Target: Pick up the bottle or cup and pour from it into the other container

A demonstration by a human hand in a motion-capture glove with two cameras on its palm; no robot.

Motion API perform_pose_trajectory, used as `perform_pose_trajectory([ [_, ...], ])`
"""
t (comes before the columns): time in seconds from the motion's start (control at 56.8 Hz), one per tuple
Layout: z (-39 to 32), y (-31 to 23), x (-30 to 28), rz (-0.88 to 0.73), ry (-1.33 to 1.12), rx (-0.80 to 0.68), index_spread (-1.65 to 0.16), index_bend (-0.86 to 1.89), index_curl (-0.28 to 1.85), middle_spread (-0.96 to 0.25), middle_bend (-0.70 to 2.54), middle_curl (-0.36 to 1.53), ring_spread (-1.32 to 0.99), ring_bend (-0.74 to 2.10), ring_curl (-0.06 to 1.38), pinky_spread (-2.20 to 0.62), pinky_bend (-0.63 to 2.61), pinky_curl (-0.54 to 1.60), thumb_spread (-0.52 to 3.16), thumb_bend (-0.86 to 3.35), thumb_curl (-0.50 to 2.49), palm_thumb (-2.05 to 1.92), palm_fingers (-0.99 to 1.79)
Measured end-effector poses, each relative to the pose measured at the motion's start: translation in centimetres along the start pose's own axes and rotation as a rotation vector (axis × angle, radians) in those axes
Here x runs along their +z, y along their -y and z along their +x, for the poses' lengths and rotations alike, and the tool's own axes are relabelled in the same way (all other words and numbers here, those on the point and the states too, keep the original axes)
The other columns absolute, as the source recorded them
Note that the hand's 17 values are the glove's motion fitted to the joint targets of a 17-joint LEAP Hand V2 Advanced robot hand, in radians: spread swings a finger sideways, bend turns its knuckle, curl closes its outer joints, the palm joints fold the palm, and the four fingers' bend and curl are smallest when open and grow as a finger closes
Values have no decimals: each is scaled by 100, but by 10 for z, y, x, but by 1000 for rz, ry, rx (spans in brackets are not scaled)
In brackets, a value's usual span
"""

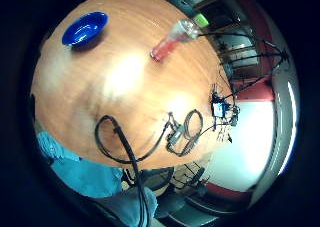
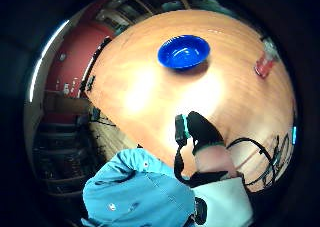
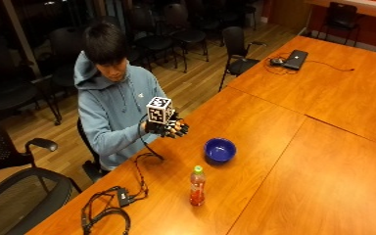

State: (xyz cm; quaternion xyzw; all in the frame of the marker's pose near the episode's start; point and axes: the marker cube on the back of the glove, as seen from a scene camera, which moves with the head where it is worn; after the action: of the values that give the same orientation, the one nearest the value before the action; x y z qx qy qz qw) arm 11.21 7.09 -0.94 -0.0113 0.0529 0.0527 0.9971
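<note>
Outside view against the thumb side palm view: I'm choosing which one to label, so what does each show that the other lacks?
Only the outside view shows the gloved right hand raised above the table, holding nothing, and the bottle's green cap. Only the thumb side view shows a black-gloved thumb. Both show the blue bowl and the upright red bottle standing apart.

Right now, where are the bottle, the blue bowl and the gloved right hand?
bottle (image 3: 197, 188): outside view, on its red lower body.
blue bowl (image 3: 219, 150): outside view, on its inner wall.
gloved right hand (image 3: 168, 128): outside view, on its fingers, raised above the table.
</note>
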Motion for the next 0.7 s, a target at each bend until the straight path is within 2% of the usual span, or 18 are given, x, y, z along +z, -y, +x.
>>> perform_pose_trajectory([
  [0.053, 5, -6, 2, 5, 73, 68, -37, 18, 27, 1, 18, 25, 14, 24, 20, 24, 42, 19, 103, -1, 36, 63, 16],
  [0.317, 71, -22, 12, 120, 62, 156, -36, 15, 27, 1, 19, 28, 14, 26, 23, 25, 43, 20, 103, -2, 39, 66, 16],
  [0.704, 171, -1, 31, 345, 105, 231, -33, 14, 25, 2, 20, 30, 14, 30, 26, 25, 49, 24, 98, -3, 41, 68, 11],
])
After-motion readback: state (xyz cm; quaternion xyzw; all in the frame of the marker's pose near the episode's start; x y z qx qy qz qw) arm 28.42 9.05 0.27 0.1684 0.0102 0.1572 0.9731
